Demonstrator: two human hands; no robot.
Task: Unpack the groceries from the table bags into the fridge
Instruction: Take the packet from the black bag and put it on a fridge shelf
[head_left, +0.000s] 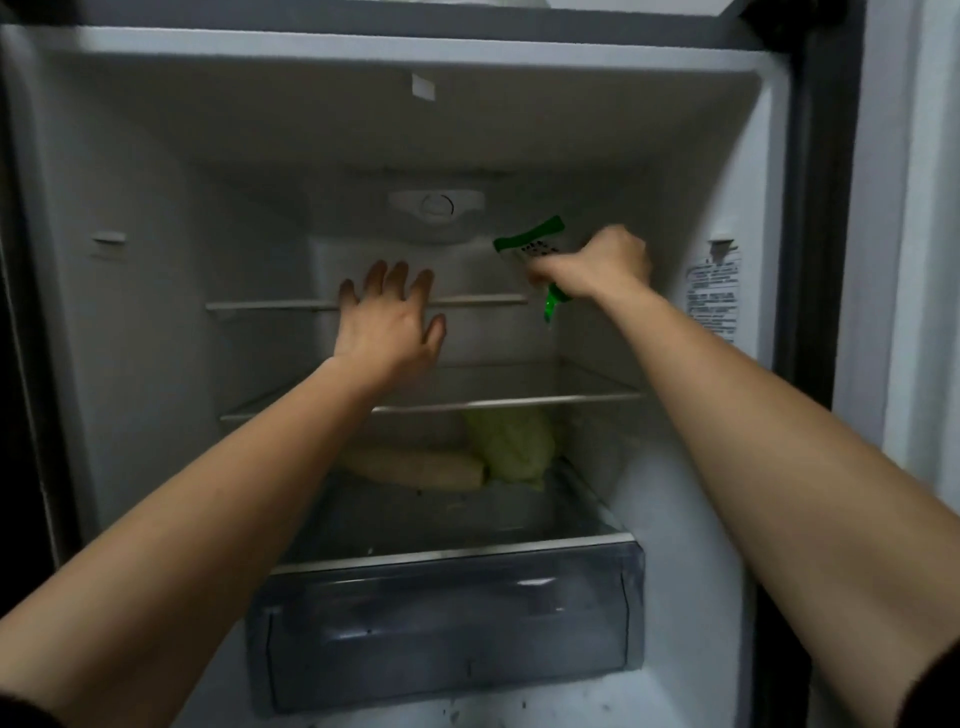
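The fridge (156, 291) stands open in front of me, its inside dim. My right hand (597, 267) is shut on a green and clear packet (535, 241), held up at the right side above the upper glass shelf (467, 300). A green end of the packet hangs below my fist. My left hand (387, 317) is open, fingers spread, palm down over the front edge of that upper shelf. On the lowest shelf lie a pale green cabbage (511, 441) and corn cobs (421, 467).
A second glass shelf (545, 397) sits below the hands. A clear crisper drawer (447, 623) fills the bottom. A temperature dial (436, 205) is on the back wall. A label sticker (714, 296) is on the right inner wall.
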